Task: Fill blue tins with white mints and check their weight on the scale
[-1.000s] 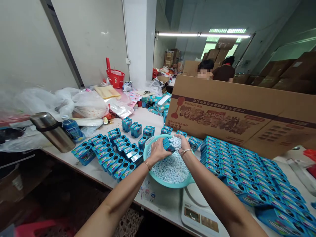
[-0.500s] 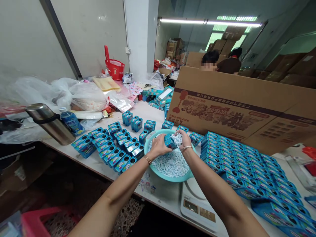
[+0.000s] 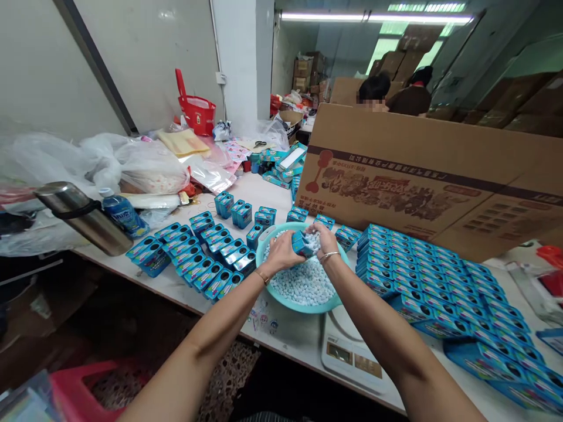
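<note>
The left hand point(image 3: 284, 252) grips a small blue printed box point(image 3: 300, 243), with the fingers curled around it. The box is tilted above the bowl, and its end is turned to the right hand point(image 3: 326, 239). The right hand is cupped around a handful of pale pellets point(image 3: 312, 242), close to this end of the box; how tightly its fingers are closed, I cannot tell. Each wrist wears a band or bracelet.

Below both hands is a turquoise bowl point(image 3: 303, 309), which contains many more white and pale blue pellets. Just beside the bowl, on the near right side, there is a white scale point(image 3: 352, 354) with a small display, partly under the right forearm.

To the left of the bowl, blue boxes point(image 3: 197, 264) are standing in slanting rows on the table point(image 3: 299, 349), and their dark round windows face upward. A few other boxes stand behind the bowl. To the right, a larger block of such boxes point(image 3: 440, 287) is packed tightly.

Farther left are a steel thermos point(image 3: 83, 217), which looks tilted, a bottle of blue liquid point(image 3: 124, 214) and plastic bags point(image 3: 149, 170). At the back are a red basket point(image 3: 197, 115) and scissors point(image 3: 260, 144). A large printed carton point(image 3: 396, 170) rises behind the boxes, and two people are partly visible beyond it.
</note>
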`<control>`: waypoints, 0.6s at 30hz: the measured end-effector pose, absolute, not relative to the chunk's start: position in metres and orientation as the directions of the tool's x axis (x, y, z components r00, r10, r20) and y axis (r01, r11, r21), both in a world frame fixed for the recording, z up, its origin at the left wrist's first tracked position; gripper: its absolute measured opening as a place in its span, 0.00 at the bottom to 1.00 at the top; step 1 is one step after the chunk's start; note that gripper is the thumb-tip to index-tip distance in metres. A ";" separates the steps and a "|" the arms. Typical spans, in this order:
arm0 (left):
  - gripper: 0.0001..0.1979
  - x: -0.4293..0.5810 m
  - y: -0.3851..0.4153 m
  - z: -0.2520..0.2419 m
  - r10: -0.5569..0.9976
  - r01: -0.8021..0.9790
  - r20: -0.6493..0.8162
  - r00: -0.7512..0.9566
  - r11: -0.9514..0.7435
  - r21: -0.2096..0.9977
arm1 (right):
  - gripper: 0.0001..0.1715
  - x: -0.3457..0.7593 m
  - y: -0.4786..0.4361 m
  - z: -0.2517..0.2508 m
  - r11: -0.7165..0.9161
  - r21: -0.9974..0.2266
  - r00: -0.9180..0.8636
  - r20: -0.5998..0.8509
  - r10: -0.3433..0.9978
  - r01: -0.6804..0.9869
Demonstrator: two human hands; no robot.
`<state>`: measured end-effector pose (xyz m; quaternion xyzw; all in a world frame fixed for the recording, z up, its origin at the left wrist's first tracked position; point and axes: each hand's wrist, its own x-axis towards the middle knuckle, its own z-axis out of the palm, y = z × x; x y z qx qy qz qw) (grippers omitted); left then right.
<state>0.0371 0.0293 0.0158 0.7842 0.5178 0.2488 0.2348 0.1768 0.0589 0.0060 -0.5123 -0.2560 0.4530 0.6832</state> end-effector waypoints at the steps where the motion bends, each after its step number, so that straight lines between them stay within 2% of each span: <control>1: 0.35 0.036 0.029 0.016 0.930 0.693 0.153 0.333 -0.352 0.629 | 0.12 0.177 0.058 0.006 0.057 -0.933 0.448 -0.116 0.887 -0.355; 6: 0.34 0.033 0.028 0.016 0.951 0.711 0.137 0.277 -0.299 0.636 | 0.19 0.178 0.054 0.013 -0.011 -0.954 0.337 -0.117 0.934 -0.300; 11: 0.34 0.031 0.027 0.016 0.933 0.677 0.167 0.319 -0.348 0.649 | 0.26 0.175 0.051 0.020 0.008 -0.977 0.305 -0.059 0.950 -0.213; 15: 0.36 0.028 0.028 0.013 0.919 0.593 0.179 0.351 -0.367 0.717 | 0.27 0.172 0.048 0.025 0.016 -0.991 0.275 -0.021 0.961 -0.131; 18: 0.39 0.024 0.029 0.009 0.918 0.529 0.169 0.359 -0.349 0.774 | 0.28 0.170 0.041 0.030 0.030 -0.988 0.204 -0.001 0.979 -0.151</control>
